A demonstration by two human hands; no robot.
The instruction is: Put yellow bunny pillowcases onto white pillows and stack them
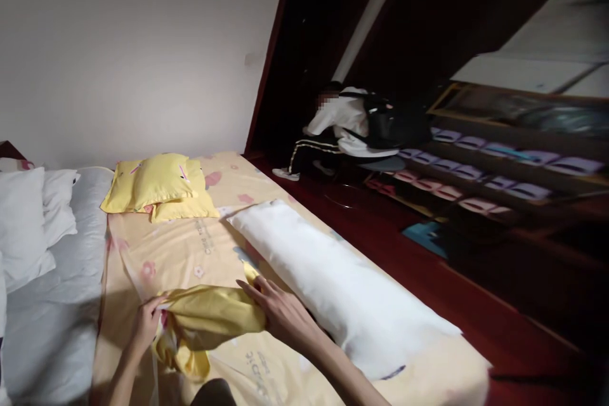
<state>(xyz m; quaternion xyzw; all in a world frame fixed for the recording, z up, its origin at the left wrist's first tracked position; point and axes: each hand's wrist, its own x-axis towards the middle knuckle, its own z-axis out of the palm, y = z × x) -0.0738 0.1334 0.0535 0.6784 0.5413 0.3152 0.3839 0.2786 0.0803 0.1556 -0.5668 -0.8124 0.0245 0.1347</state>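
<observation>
**Loose cloth, one-sided hold: where a slip could start**

The yellow cloth (209,320) lies crumpled on the bed (190,254), near its foot end and between the two hands. The left grip (148,322) is pinched on the cloth's left edge, fingertips pressed together on a fold. The right grip (280,312) is spread flat, its fingers laid open on the cloth's right part and nothing clasped.

Several risks can be judged from this. The cloth is held firmly at one edge only; under the flat right palm it could slide on the smooth sheet and be bunched further rather than smoothed. Part of the cloth hangs in a tangled lump below the left grip, so a layer could be caught inside out or a corner lost in the folds. The long white pillow (342,285) lies just beside the right grip and runs along the bed's open edge; a push from the forearm could roll it onto the dark floor (428,279). The room is dim, so seams and openings may be misjudged. A person (347,124) is crouched well apart by the shelves (499,177), and the yellow pillows (157,187) lie well clear at the head of the bed.
</observation>
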